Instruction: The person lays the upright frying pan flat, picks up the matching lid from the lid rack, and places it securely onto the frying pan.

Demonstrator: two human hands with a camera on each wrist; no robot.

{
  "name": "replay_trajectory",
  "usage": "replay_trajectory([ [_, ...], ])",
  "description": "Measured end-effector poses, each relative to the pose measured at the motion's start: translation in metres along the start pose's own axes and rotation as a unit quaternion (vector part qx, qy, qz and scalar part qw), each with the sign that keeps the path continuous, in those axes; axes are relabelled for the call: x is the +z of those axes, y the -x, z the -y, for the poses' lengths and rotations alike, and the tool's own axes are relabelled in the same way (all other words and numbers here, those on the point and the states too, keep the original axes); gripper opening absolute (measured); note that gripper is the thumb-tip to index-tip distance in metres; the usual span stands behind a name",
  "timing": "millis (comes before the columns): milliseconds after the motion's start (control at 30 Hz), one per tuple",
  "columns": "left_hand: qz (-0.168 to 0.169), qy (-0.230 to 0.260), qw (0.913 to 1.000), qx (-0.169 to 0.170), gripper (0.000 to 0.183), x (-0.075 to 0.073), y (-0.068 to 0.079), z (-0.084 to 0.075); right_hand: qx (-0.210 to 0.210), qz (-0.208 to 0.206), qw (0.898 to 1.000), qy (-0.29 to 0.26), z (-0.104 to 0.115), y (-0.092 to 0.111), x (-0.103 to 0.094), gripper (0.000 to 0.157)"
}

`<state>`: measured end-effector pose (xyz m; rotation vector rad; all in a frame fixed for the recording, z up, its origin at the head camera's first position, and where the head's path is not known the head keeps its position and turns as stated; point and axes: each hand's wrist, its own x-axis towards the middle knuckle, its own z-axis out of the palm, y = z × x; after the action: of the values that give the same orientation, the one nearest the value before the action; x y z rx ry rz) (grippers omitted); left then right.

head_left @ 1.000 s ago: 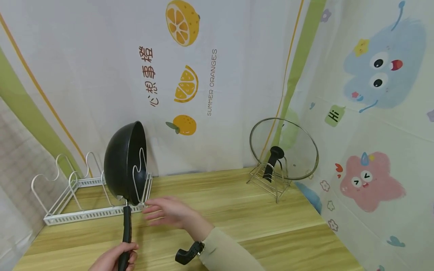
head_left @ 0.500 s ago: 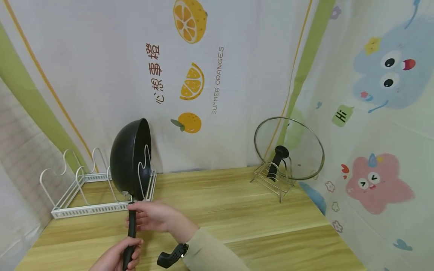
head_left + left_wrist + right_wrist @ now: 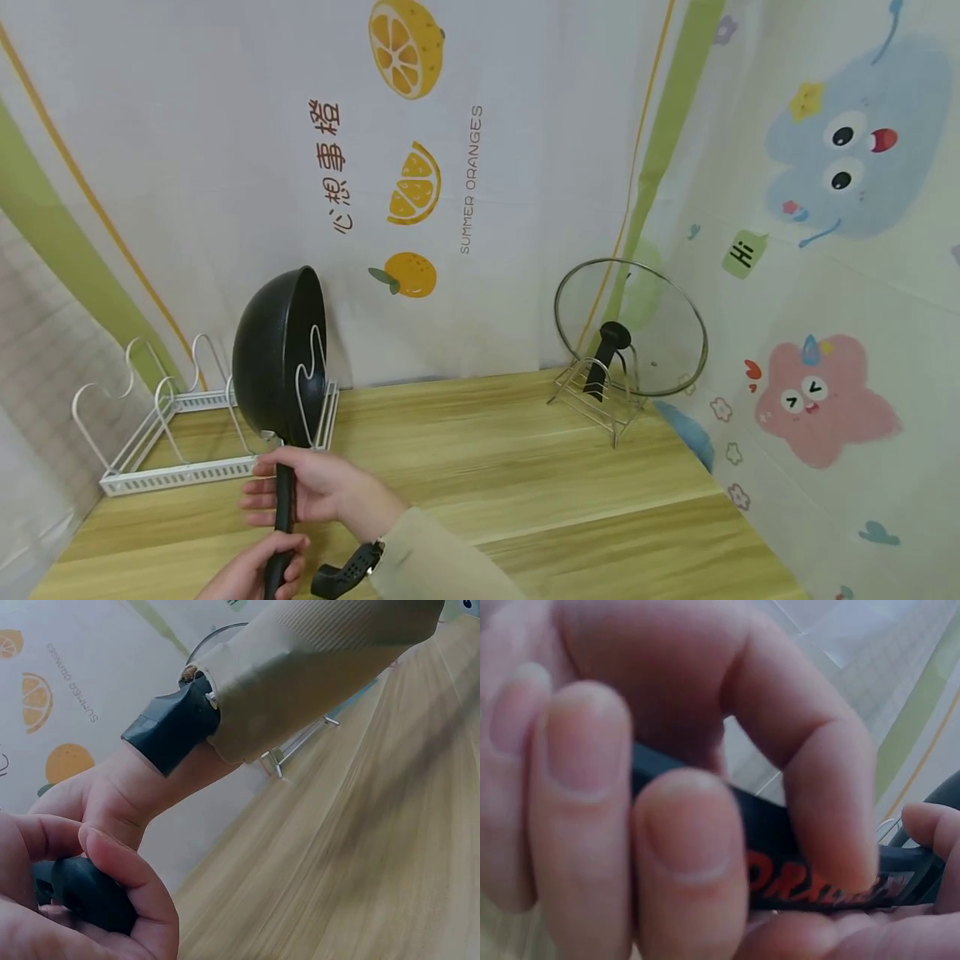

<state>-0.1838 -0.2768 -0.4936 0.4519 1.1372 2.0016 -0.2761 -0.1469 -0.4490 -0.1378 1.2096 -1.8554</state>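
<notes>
Black wok handle (image 3: 283,502) is gripped by the left hand (image 3: 256,568); the right hand (image 3: 319,488) is laid behind it, fingers (image 3: 258,501) loosely extended.

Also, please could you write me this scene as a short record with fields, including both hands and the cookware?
Left hand: grips the black handle near its free end
Right hand: around the handle nearer the pan, thumb in front, fingers extending behind
Pan: black, deep, on edge between wire loops, open side facing picture right
White rack: left side of the table
Glass lid: tilted up in a small wire stand, far right of table
Table surface: wood grain
Backdrop: cloth printed with oranges
</notes>
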Motion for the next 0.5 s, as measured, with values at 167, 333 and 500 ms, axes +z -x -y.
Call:
replay_trajectory([
  [167,-0.004,0.001,1.0,-0.002,0.023,-0.002,-0.002,-0.001,0.014,-0.007,1.0,-0.009,0.001,-0.002,0.0,0.026],
  [333,0.012,0.01,0.9998,0.008,0.026,-0.004,-0.005,-0.001,0.03,-0.009,0.999,-0.015,0.001,-0.003,0.001,0.031],
  [500,0.032,0.02,0.9989,0.028,0.025,0.0,-0.011,0.003,0.033,0.025,0.999,0.005,0.002,-0.005,-0.003,0.033],
])
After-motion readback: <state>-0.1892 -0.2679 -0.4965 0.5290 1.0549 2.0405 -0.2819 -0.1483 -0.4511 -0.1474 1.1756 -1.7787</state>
